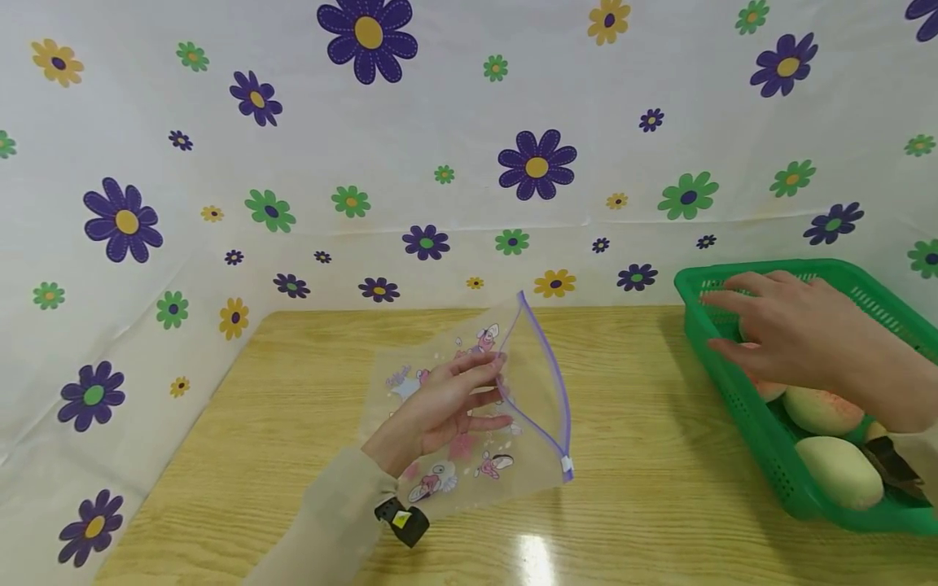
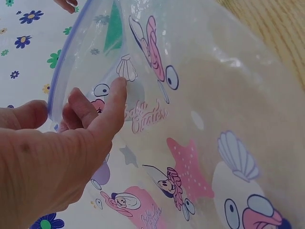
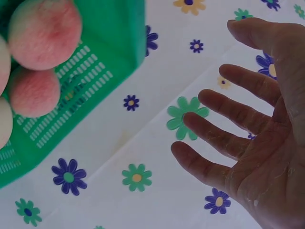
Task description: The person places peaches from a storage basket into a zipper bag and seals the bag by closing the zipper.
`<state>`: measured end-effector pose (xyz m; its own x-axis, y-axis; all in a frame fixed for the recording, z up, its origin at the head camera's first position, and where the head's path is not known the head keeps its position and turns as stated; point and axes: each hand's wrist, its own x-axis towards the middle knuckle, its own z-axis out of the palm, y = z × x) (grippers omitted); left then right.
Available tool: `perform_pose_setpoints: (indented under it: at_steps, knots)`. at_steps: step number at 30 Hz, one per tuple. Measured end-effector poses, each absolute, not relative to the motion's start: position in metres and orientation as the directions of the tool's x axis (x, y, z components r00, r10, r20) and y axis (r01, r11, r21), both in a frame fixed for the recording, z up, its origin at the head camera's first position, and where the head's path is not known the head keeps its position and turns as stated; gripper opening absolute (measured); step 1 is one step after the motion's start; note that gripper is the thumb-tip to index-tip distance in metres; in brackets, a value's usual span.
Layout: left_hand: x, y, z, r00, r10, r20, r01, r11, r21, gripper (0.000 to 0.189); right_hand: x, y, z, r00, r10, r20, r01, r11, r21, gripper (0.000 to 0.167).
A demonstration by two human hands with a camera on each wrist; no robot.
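A clear zip bag (image 1: pixel 469 439) with pink cartoon prints and a purple zip edge stands up from the table, its mouth gaping to the right. My left hand (image 1: pixel 458 399) holds it by the near side of the mouth. In the left wrist view, the thumb (image 2: pixel 33 114) lies at the purple rim, with the other fingers across the printed film. My right hand (image 1: pixel 799 325) hovers over a green basket (image 1: pixel 740 399), fingers spread. Several peaches (image 1: pixel 824 407) lie in the basket. The right wrist view shows nothing in that palm.
A white cloth (image 1: pixel 454 106) with a flower print hangs behind the wooden table (image 1: pixel 608 505) and along its left side. The basket stands at the table's right. A white slider (image 1: pixel 567 464) sits at the zip's near end.
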<state>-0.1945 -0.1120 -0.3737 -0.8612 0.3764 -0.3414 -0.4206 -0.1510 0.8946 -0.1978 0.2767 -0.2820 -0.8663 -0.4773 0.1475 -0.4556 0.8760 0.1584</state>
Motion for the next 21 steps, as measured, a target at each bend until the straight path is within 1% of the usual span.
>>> perform_pose_setpoints:
  at_steps: [6,10,17,21]
  knots:
    - [-0.195,-0.112,-0.375,-0.866,0.356,-0.350,-0.420,-0.141,0.896,0.037,-0.202,0.296,-0.289,-0.890,-0.445,0.102,-0.415,0.881,0.228,0.057]
    - [-0.195,-0.112,-0.377,-0.868,0.347,-0.355,-0.422,-0.139,0.896,0.037,-0.203,0.307,-0.295,-0.897,-0.431,0.099,-0.394,0.881,0.261,0.056]
    - [-0.195,-0.113,-0.379,-0.869,0.338,-0.360,-0.424,-0.136,0.896,0.039,-0.204,0.322,-0.303,-0.897,-0.431,0.095,-0.395,0.880,0.263,0.056]
    - [-0.195,-0.114,-0.378,-0.870,0.335,-0.362,-0.427,-0.143,0.893,0.038,-0.205,0.327,-0.307,-0.905,-0.420,0.059,-0.391,0.881,0.267,0.057]
